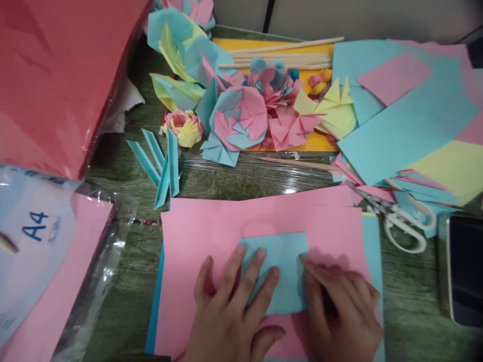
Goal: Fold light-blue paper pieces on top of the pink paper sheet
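Note:
A light blue piece of paper [289, 281], roughly square, lies on a stack of pink sheets [196, 231] in front of me. My left hand [236, 301] rests flat with its fingers spread, several fingertips pressing on the blue paper's left part. At the paper's right edge is my right hand [341, 301], its fingers curled together and the index fingertip on the edge. Its thumb lies low along that edge and is partly hidden. Blue sheets [372, 241] show beneath the pink stack.
Folded paper flowers [241, 118] and wooden sticks [279, 60] lie at the back. White-handled scissors [405, 231] and a phone [466, 271] are at right, below paper offcuts [411, 120]. Folded blue strips [162, 171], thin wires [245, 168] and plastic-wrapped red paper [60, 80] also lie around.

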The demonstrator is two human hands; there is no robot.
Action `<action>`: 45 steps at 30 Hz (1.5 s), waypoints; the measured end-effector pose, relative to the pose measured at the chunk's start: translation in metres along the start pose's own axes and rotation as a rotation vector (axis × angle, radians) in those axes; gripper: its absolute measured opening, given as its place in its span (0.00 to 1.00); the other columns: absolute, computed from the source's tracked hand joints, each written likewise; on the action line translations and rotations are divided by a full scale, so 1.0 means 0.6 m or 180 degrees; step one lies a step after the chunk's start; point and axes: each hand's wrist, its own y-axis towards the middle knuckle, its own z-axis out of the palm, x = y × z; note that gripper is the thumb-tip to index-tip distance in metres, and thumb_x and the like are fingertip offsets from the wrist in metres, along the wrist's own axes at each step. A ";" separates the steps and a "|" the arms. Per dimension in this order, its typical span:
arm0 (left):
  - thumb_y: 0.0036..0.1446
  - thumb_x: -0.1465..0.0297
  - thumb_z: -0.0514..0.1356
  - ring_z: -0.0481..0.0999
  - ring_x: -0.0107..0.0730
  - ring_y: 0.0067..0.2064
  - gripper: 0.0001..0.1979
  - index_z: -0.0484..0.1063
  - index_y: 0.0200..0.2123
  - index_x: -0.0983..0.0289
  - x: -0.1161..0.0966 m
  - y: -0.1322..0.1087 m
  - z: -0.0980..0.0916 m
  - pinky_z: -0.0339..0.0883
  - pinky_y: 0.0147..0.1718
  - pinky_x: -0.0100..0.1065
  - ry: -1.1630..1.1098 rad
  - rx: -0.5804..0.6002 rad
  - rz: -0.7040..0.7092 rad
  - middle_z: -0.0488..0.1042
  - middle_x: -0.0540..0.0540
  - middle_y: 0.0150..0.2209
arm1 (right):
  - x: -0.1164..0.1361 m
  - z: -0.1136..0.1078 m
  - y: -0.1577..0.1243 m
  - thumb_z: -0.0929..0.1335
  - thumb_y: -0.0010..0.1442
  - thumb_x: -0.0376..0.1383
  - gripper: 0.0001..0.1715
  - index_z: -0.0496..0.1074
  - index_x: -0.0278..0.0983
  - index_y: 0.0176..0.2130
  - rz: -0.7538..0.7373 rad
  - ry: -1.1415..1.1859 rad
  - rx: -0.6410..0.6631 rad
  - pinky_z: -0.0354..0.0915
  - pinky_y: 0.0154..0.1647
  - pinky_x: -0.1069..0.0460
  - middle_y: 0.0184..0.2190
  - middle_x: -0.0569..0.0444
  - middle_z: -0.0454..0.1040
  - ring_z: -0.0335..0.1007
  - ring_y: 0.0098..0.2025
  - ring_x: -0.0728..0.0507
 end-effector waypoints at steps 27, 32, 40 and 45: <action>0.52 0.52 0.50 0.53 0.48 0.57 0.27 0.56 0.55 0.52 -0.007 0.013 -0.032 0.38 0.51 0.52 0.0117 0.0341 -0.0040 0.56 0.51 0.58 | -0.003 -0.003 -0.008 0.61 0.56 0.36 0.18 0.66 0.43 0.48 0.0066 0.0001 0.0267 0.50 0.38 0.45 0.33 0.52 0.61 0.58 0.36 0.44; 0.56 0.56 0.46 0.58 0.47 0.53 0.21 0.62 0.50 0.54 -0.006 0.037 -0.070 0.48 0.46 0.48 0.0127 0.0693 0.0065 0.63 0.53 0.53 | 0.000 -0.004 -0.008 0.60 0.58 0.37 0.17 0.67 0.44 0.47 0.0174 0.0045 0.0360 0.50 0.39 0.45 0.34 0.52 0.62 0.58 0.38 0.44; 0.55 0.77 0.51 0.66 0.35 0.38 0.10 0.67 0.39 0.64 0.024 0.104 -0.058 0.59 0.38 0.36 0.0315 0.0708 0.0640 0.68 0.54 0.35 | 0.006 -0.011 -0.006 0.58 0.60 0.39 0.17 0.67 0.44 0.47 0.0328 0.0187 0.0426 0.50 0.42 0.46 0.33 0.53 0.62 0.58 0.39 0.45; 0.55 0.72 0.53 0.67 0.31 0.38 0.08 0.69 0.37 0.63 0.039 0.120 -0.057 0.61 0.39 0.32 -0.0122 0.0610 0.0598 0.68 0.52 0.34 | 0.008 -0.017 -0.005 0.56 0.61 0.40 0.18 0.67 0.44 0.47 0.0402 0.0298 0.0481 0.50 0.43 0.45 0.33 0.53 0.62 0.58 0.40 0.45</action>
